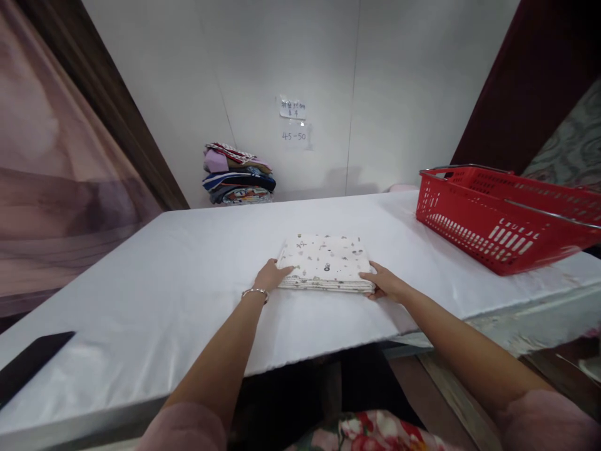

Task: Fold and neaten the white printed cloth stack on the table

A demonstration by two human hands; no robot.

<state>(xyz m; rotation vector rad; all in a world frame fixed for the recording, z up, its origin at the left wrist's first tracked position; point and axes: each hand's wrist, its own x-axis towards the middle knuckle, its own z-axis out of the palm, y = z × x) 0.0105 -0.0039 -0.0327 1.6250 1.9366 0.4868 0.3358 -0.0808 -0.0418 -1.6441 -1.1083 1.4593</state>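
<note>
A folded white cloth (323,258) with a small printed pattern lies flat near the middle of the white-covered table (197,269). Its layers show along the near edge. My left hand (273,275), with a bracelet at the wrist, grips the cloth's left near corner, thumb on top. On the opposite side my right hand (382,282) pinches the right near corner, thumb above and fingers at the side and under the edge. Both hands are closed on the cloth, which rests on the table.
A red plastic basket (469,219) with metal handles stands at the right. Against the back wall is a stack of folded fabrics (239,175). A dark flat object (35,360) lies at the left front edge. Paper labels (293,122) hang on the wall; a curtain (61,156) hangs left.
</note>
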